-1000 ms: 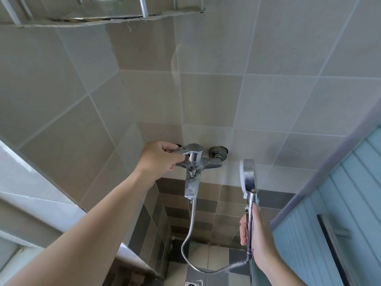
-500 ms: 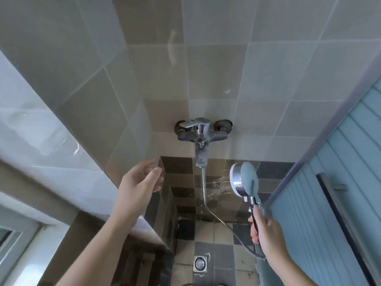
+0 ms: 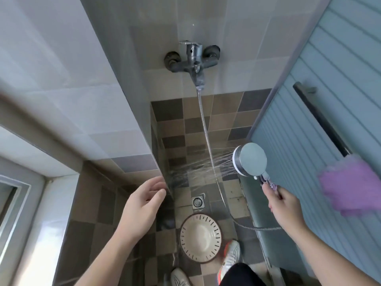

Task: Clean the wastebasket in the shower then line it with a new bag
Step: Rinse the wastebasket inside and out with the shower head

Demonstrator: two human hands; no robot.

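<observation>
A cream wastebasket [image 3: 200, 237] with a slotted wall stands upright on the tiled shower floor, seen from above, close to my feet. My right hand [image 3: 285, 207] grips the handle of a chrome shower head [image 3: 250, 159], which sprays water leftward onto the tile wall edge. The spray passes above the floor and does not hit the wastebasket. My left hand [image 3: 142, 205] hovers open beside the wall corner, left of the wastebasket, holding nothing. A metal hose [image 3: 208, 141] runs from the wall faucet [image 3: 192, 58] down to the shower head.
A floor drain [image 3: 198, 202] lies just beyond the wastebasket. A blue slatted door with a dark handle [image 3: 321, 120] stands on the right, with a purple cloth [image 3: 350, 186] hanging on it. A tiled partition wall [image 3: 92, 100] fills the left. My shoes [image 3: 231, 256] stand on the floor.
My left hand left the faucet lever and dropped low beside the wall corner. Water now sprays from the shower head. The view tilted down, bringing the wastebasket and drain into sight.
</observation>
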